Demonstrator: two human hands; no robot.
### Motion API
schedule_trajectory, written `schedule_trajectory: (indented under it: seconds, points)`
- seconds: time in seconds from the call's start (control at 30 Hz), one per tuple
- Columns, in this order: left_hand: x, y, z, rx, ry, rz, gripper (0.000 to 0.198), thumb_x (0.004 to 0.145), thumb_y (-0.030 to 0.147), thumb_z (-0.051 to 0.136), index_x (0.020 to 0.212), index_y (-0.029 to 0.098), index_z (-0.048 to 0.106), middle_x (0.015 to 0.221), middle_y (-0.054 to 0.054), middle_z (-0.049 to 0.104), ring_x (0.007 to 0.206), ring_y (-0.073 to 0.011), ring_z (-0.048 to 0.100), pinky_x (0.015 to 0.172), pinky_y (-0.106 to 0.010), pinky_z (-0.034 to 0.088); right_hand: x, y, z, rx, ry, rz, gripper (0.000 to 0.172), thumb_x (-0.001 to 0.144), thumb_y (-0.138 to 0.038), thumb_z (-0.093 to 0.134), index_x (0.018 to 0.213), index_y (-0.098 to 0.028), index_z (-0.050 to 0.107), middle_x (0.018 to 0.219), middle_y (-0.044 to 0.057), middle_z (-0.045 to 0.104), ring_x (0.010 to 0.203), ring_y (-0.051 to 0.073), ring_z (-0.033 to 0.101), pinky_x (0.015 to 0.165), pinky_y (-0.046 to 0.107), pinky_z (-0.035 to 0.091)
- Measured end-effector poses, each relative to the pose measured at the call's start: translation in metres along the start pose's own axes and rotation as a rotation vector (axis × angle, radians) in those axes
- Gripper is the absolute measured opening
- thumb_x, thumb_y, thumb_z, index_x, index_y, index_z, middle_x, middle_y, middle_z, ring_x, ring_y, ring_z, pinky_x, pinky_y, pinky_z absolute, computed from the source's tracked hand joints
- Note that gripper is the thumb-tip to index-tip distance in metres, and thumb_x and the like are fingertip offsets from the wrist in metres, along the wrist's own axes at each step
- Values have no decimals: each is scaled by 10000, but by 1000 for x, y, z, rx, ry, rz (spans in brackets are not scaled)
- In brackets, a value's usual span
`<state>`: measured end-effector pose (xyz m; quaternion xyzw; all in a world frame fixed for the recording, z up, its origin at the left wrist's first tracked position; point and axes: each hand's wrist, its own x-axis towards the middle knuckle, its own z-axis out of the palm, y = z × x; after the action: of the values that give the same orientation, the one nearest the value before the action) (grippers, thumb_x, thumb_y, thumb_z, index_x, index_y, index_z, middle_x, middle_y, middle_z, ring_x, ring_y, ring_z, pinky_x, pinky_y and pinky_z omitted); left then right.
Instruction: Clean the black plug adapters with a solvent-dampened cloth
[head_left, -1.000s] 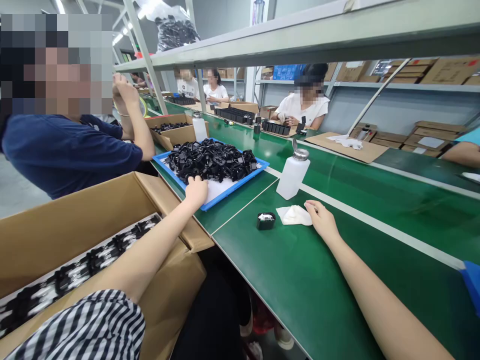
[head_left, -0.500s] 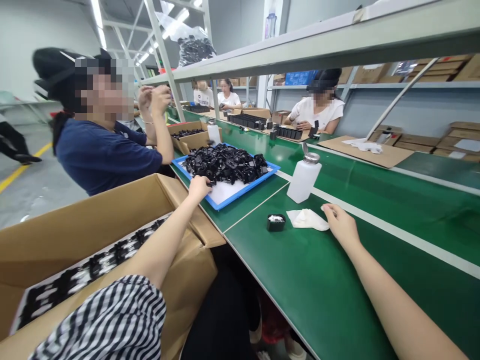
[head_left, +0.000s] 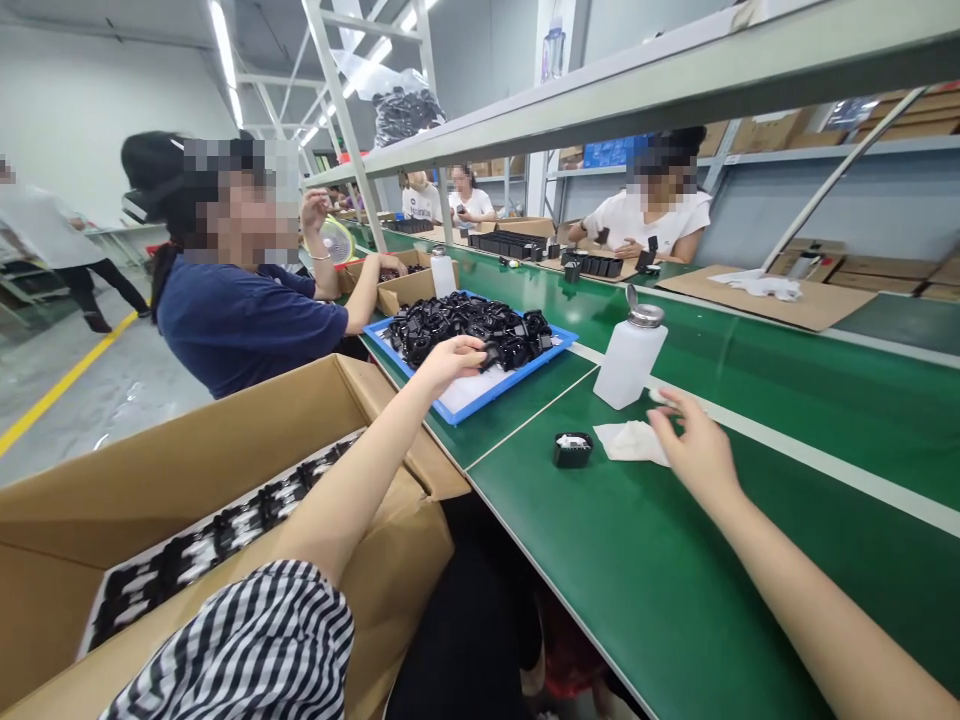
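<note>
Head view: the left grip (head_left: pixel 451 364) is narrow over black parts (head_left: pixel 450 325) heaped in a blue tray (head_left: pixel 510 383) on the green desk (head_left: pixel 637 540); whether it holds one, I cannot tell. They look light, stiff, easiest taken by an edge. The right grip (head_left: pixel 697 445) pinches a small pale piece (head_left: pixel 656 396), hiding the white cloth's (head_left: pixel 626 442) end.

Cool white light pours down from ceiling tubes (head_left: pixel 223 45), and it's bright in here. Pale glare sits on the green desk (head_left: pixel 675 580) toward its far edge; beneath the near edge lies deep shadow. The black parts (head_left: pixel 465 328) merge darkly, flecked with glints. Wide-lens stretching lengthens the right forearm (head_left: pixel 832 605); pixel blocks (head_left: pixel 247 205) mask faces.
</note>
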<state>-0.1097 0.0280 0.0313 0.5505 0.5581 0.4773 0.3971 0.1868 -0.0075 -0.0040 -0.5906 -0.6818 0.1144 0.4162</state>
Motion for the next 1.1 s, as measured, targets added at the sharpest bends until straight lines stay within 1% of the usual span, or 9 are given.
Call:
schedule_trajectory:
  seconds: [0.1,0.23,0.33,0.43,0.5,0.57,0.67,0.87,1.1]
  points:
    - [-23,14,44,-354,-370,-107,220,597,238,563,790,172,482,674,14,538,577,-78,530,501,-184,376,-12,-25,11,152,-138,-101,422,670,-322,417,1065,-172,422,859,68,538,743,184,498,645,322,400]
    - [-52,18,88,-421,-589,-307,148,654,228,516,773,144,489,613,-5,530,501,-64,509,435,-157,326,-22,-47,18,407,-302,-106,459,665,-340,444,1088,-169,404,984,78,495,701,147,492,578,278,413]
    - [-59,17,98,-287,-565,-324,105,705,219,442,732,128,486,606,-10,523,483,-54,495,427,-153,314,-23,-50,17,538,-361,-15,355,638,-344,476,932,-147,507,871,64,542,668,142,501,576,269,414]
    - [-54,12,94,44,-398,-137,177,733,253,378,776,134,501,710,-23,546,548,-68,507,482,-177,352,-20,-46,17,607,-390,150,292,629,-351,489,824,-138,531,717,37,560,576,130,510,548,266,415]
    - [-49,7,88,293,-338,-1,206,700,258,423,842,137,510,829,-33,557,654,-92,514,573,-200,381,-18,-40,18,604,-357,191,271,637,-352,483,805,-145,529,739,34,563,594,134,520,564,271,414]
    - [-47,1,83,440,-411,40,342,617,266,523,929,130,490,953,-50,536,745,-117,505,648,-217,387,-16,-34,20,549,-300,150,240,644,-339,475,789,-155,528,808,37,563,681,152,525,623,284,409]
    - [-49,-7,85,473,-554,61,548,521,306,602,1013,125,441,1022,-61,505,761,-129,501,661,-229,394,-15,-27,26,402,-262,50,218,657,-299,457,819,-170,523,879,36,557,792,175,505,704,312,386]
    - [-58,-14,98,523,-450,181,389,581,346,537,919,160,487,840,-7,553,678,-115,504,629,-230,391,-19,-26,30,80,-294,-190,176,691,-256,435,823,-216,543,867,12,569,822,192,477,740,338,361]
    - [-61,-16,97,466,-416,244,392,586,320,543,941,174,463,858,6,559,687,-100,511,649,-213,395,-20,-26,29,18,-323,-258,185,711,-280,435,839,-229,560,911,5,563,819,189,482,742,338,378]
